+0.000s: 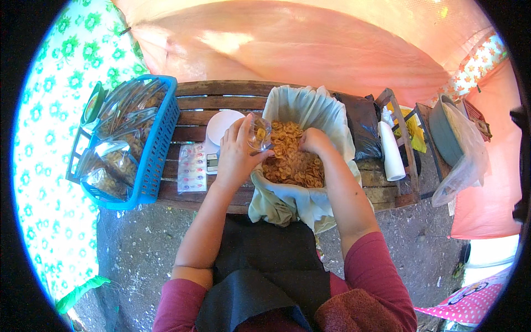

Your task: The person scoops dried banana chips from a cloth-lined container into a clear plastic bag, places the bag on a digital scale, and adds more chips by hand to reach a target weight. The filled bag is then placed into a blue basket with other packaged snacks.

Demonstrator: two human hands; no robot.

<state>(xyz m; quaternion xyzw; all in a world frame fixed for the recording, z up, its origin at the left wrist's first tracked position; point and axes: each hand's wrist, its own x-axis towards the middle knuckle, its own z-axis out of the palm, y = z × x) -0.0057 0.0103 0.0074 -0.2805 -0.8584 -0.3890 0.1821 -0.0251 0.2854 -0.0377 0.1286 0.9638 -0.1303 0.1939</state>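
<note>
Thin golden-brown chips [292, 166] lie heaped in a deep container lined with a pale cloth [337, 133]. At the heap's left side, my left hand [239, 145] grips a small clear plastic pouch [259, 134] between thumb and fingers, its mouth tilted toward the chips. A few chips show through the pouch. My right hand [315, 141] reaches into the right part of the heap with fingers curled around chips; the fingertips are partly hidden. Just left of my left hand, a white kitchen scale [223, 124] stands beside a sheet of printed labels [192, 167].
A blue plastic basket [157, 144] packed with filled clear bags stands left on the slatted wooden bench [218, 88]. Right of the container are a black plastic bag [359, 127], a white roll [391, 152] and a grey basin [453, 130] with clear plastic over it.
</note>
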